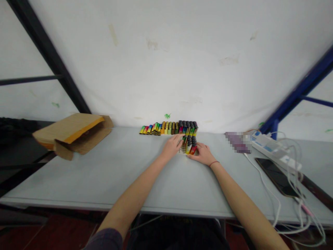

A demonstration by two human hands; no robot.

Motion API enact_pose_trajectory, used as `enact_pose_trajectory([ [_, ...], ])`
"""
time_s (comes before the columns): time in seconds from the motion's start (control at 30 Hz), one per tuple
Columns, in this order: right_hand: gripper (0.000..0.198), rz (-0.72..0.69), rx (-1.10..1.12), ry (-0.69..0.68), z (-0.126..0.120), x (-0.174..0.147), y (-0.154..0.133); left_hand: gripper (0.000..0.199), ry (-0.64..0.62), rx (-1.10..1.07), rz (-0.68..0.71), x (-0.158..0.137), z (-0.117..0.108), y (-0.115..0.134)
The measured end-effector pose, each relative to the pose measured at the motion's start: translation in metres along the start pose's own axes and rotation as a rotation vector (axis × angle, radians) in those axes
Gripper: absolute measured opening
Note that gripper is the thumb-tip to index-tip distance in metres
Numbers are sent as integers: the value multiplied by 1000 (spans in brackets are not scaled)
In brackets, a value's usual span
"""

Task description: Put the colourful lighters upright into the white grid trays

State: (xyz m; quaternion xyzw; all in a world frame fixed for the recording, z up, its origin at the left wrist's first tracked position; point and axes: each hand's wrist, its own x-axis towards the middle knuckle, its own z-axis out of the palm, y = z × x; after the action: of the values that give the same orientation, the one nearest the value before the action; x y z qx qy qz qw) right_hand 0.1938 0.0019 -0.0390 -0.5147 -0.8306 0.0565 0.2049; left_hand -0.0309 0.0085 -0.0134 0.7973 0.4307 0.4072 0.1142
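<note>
A small block of upright, brightly coloured tubes with dark round tops sits on the table in front of me. It stands in a pale holder with open slots at its left side. My right hand is wrapped around the block's right side, its thumb along the front. My left hand is at the holder's left side, fingers bent together near a greenish tube; what lies between them is too small to make out. Behind, a row of similar tubes stands upright, with yellowish ones and several tilted multicoloured sleeves at left.
An open cardboard box lies at the table's left. On the right are a black phone, a partly blurred purple item, a white power strip and tangled white cables. A white wall backs the grey table.
</note>
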Motion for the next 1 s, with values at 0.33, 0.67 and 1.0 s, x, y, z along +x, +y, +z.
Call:
enact_pose_trajectory([
  [0.33, 66, 14, -9, -12, 1, 0, 1, 42, 172, 156, -58, 7, -30, -20],
  [0.67, 65, 20, 6, -7, 1, -1, -1, 48, -107, 388, -387, 15, -105, -123],
  [1.0, 65, 25, 6, -11, 0, -1, -3, 43, -167, 561, -517, 7, -109, -118],
])
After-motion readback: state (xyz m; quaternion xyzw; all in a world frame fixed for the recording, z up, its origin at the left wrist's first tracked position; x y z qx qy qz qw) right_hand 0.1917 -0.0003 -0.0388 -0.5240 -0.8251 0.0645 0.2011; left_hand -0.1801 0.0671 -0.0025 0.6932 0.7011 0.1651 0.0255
